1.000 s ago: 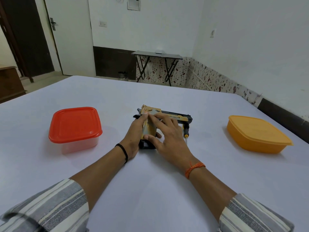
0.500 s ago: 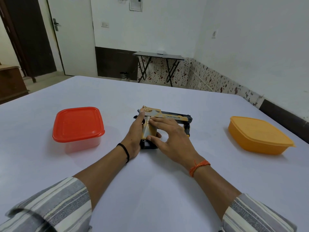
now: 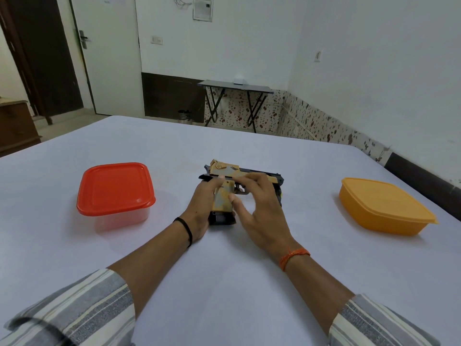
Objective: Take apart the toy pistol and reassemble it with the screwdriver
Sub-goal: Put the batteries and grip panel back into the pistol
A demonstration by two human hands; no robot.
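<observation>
The tan and black toy pistol (image 3: pixel 222 199) lies on its side in the middle of the white table (image 3: pixel 224 283), muzzle to the right. My left hand (image 3: pixel 200 208) rests against the left side of its grip, fingers straight up to the slide. My right hand (image 3: pixel 262 211) arches over the trigger area; its thumb touches the grip and its fingertips touch the slide. A dark-handled screwdriver (image 3: pixel 279 196) lies just right of the pistol, mostly hidden behind my right hand.
A clear box with a red lid (image 3: pixel 114 188) stands on the table to the left. An orange lidded box (image 3: pixel 381 208) sits to the right. A small folding table (image 3: pixel 234 86) stands by the far wall.
My right hand has lifted from lying flat on the pistol and now arches over it on its fingertips and thumb. The left hand stays by the grip.
</observation>
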